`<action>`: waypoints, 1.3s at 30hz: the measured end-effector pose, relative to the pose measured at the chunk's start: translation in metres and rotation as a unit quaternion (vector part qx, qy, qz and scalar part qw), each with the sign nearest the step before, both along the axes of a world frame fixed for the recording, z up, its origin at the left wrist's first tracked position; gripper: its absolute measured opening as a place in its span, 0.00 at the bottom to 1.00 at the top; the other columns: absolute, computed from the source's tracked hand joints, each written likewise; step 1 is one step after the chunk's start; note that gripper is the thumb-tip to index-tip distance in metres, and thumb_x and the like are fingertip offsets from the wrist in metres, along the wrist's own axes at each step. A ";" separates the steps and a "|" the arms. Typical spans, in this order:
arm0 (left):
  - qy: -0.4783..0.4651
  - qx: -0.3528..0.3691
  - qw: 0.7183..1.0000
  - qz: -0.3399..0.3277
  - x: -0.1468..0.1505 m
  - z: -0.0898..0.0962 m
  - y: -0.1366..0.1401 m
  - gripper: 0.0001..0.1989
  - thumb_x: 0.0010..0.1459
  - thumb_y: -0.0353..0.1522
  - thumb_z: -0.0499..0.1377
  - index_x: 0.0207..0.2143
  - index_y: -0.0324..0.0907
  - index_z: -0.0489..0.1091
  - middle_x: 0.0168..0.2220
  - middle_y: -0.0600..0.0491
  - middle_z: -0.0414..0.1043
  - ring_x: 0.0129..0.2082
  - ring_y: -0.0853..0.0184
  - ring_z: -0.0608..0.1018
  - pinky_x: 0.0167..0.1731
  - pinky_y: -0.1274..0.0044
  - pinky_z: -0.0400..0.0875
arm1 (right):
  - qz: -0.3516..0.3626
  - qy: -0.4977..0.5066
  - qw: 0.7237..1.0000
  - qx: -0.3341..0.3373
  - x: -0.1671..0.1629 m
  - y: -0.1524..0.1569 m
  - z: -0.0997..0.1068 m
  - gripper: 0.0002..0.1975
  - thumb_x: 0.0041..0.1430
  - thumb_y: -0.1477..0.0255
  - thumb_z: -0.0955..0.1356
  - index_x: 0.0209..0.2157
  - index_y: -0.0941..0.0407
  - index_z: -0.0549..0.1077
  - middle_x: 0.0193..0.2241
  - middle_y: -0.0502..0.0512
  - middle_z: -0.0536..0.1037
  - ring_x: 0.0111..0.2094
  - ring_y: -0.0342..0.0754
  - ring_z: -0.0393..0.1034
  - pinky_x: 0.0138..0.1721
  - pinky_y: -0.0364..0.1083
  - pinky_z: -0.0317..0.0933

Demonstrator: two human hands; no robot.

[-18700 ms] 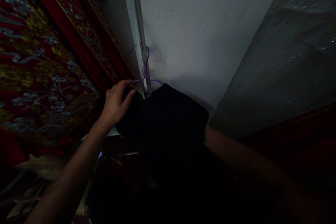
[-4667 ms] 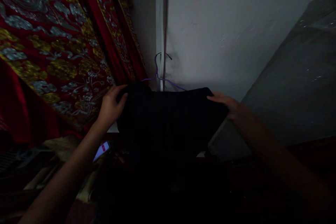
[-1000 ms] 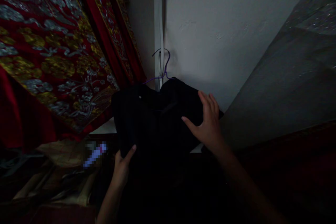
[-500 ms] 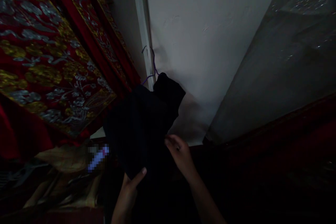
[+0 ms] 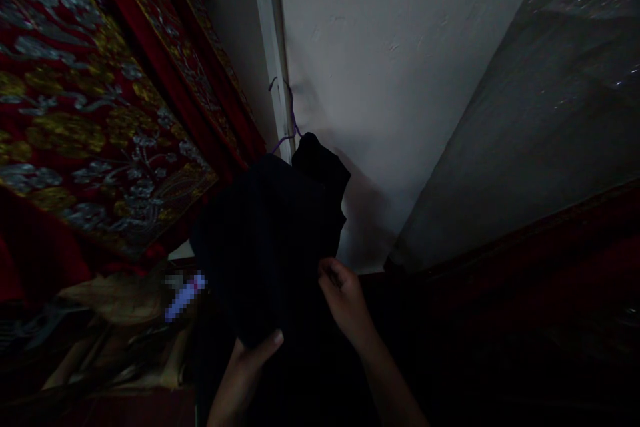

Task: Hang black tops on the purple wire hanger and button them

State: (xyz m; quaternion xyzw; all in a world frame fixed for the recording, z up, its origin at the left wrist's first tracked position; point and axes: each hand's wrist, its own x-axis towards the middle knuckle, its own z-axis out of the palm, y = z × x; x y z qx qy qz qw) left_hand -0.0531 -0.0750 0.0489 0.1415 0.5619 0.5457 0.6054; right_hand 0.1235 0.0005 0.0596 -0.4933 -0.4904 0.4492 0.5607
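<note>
A dark garment (image 5: 270,233), nearly black, hangs from a thin purple wire hanger (image 5: 293,123) hooked at a pale vertical edge. My left hand (image 5: 253,357) grips the garment low on its left side, thumb lying on the front and the other fingers hidden behind the cloth. At the garment's right edge my right hand (image 5: 345,287) is closed, its fingertips pinched together against the dark cloth. The lower part of the garment fades into shadow, so its kind is hard to make out.
Red cloth with gold and silver embroidery (image 5: 100,113) hangs at the left. A white panel (image 5: 390,80) stands behind the garment, with a translucent plastic sheet (image 5: 500,147) to its right. Brown wrapped items (image 5: 120,300) lie at lower left.
The garment's right edge has spread a little to the right near my right hand. My left thumb has shifted slightly down and right. Both hands stay at the cloth.
</note>
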 end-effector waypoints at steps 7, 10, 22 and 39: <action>0.065 0.008 0.991 0.117 -0.018 -0.001 0.023 0.30 0.51 0.32 0.71 0.57 0.44 0.69 0.52 0.46 0.79 0.57 0.49 0.78 0.62 0.55 0.67 | 0.037 0.040 0.998 -0.028 0.002 -0.001 0.000 0.13 0.53 0.60 0.71 0.26 0.56 0.76 0.24 0.49 0.72 0.28 0.45 0.66 0.32 0.44 0.59; 0.049 0.007 0.994 0.101 -0.020 -0.001 0.017 0.35 0.45 0.32 0.73 0.57 0.42 0.69 0.51 0.45 0.80 0.56 0.47 0.78 0.61 0.54 0.68 | 0.024 0.049 0.998 -0.042 0.001 0.002 -0.006 0.15 0.53 0.58 0.72 0.28 0.56 0.77 0.25 0.51 0.74 0.29 0.46 0.68 0.33 0.45 0.60; 0.046 -0.041 0.998 -0.026 -0.010 0.005 -0.019 0.56 0.27 0.36 0.78 0.62 0.38 0.65 0.39 0.47 0.84 0.46 0.38 0.82 0.59 0.47 0.68 | -0.015 0.016 1.000 -0.016 -0.004 0.001 0.001 0.16 0.57 0.57 0.70 0.37 0.56 0.75 0.26 0.51 0.74 0.28 0.48 0.69 0.30 0.45 0.60; 0.008 -0.033 0.999 0.020 -0.018 0.003 -0.020 0.48 0.25 0.34 0.77 0.55 0.42 0.71 0.35 0.50 0.84 0.45 0.38 0.83 0.54 0.48 0.73 | 0.072 -0.004 0.997 0.023 -0.013 0.010 0.005 0.08 0.54 0.68 0.63 0.24 0.54 0.65 0.21 0.46 0.65 0.25 0.43 0.61 0.27 0.42 0.55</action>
